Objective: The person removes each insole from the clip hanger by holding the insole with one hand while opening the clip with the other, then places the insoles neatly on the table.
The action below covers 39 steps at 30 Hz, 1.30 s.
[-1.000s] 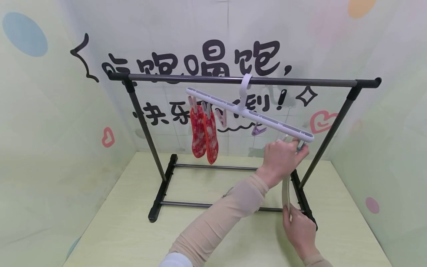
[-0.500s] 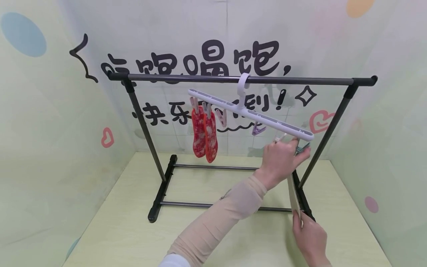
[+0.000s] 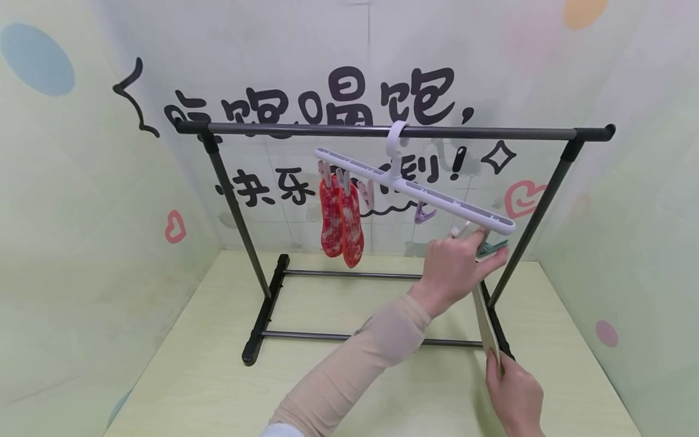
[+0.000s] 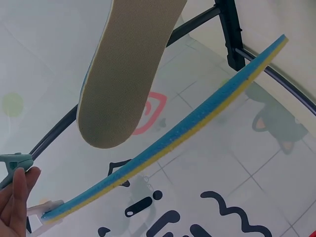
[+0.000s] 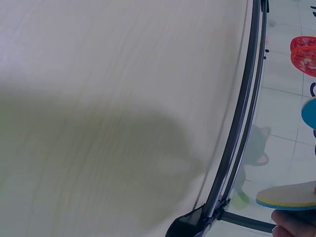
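My left hand (image 3: 450,270) pinches a teal clothespin (image 3: 493,247) under the lowered right end of a lilac hanger (image 3: 393,177). Beside it, a white clothespin (image 4: 45,210) grips one end of a blue-and-yellow-edged insole (image 4: 168,136), mostly hidden behind the hand in the head view. A second insole (image 4: 131,74), beige-faced, is in my right hand (image 3: 516,391), gripped by its lower end with its upper end just below the left hand. Whether that end touches the teal clothespin is hard to tell.
The hanger hooks over the top bar (image 3: 306,129) of a black rack standing on a pale table (image 3: 191,364). Two red-and-white insoles (image 3: 342,224) hang from clothespins at the hanger's left. Pink (image 3: 367,194) and purple (image 3: 424,212) clothespins hang between. A printed backdrop stands behind.
My right hand has moved right and slightly down with the insole. My left hand has shifted slightly left, showing more of the teal clothespin. The hanger's left end and red insoles have swung a little rightward.
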{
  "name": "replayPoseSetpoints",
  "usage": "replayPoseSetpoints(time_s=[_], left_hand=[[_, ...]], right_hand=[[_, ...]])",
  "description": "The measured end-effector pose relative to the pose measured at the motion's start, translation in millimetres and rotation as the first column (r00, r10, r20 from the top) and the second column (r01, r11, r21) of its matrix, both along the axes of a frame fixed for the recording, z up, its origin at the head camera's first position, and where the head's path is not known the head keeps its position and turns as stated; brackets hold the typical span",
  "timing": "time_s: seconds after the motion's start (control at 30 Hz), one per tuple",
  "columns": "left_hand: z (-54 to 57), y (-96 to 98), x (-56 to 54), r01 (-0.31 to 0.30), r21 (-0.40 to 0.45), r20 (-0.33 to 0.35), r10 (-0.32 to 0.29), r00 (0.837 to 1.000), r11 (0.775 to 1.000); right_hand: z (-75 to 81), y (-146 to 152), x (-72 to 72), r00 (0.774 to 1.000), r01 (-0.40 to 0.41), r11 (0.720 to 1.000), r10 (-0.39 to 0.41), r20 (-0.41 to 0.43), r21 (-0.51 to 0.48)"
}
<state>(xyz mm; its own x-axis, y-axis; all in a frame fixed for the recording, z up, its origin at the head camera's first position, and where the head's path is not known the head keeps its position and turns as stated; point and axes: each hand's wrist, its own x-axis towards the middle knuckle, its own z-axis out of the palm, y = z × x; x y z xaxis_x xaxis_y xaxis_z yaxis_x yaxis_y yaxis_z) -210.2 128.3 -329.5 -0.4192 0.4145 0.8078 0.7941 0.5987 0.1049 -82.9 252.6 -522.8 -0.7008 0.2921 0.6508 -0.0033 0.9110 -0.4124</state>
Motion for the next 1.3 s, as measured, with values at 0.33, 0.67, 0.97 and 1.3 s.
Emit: replayPoseSetpoints(time_s=[0.33, 0.67, 0.97, 1.3], left_hand=[[-3.8, -11.1, 6.5, -0.014, -0.004, -0.075, 0.014, 0.997, 1.0], [-3.9, -25.7, 15.3, 0.062, 0.076, -0.09, -0.055, 0.994, 0.995], [-5.0, -46.2, 21.7, 0.12, 0.119, -0.092, -0.11, 0.99, 0.986], [-10.1, -69.9, 23.4, 0.095, 0.181, -0.063, -0.085, 0.994, 0.979]], right_hand=[[0.6, 0.4, 0.0, 1.0, -0.001, 1.0, 0.002, 0.021, -0.018], [-4.2, 5.2, 1.6, 1.0, 0.005, 1.0, -0.005, 0.008, -0.011], [-6.4, 11.0, 3.9, 1.0, -0.001, 1.0, 0.001, -0.017, -0.021], [-7.1, 12.2, 4.4, 0.993, -0.016, 1.0, 0.015, -0.118, -0.002]])
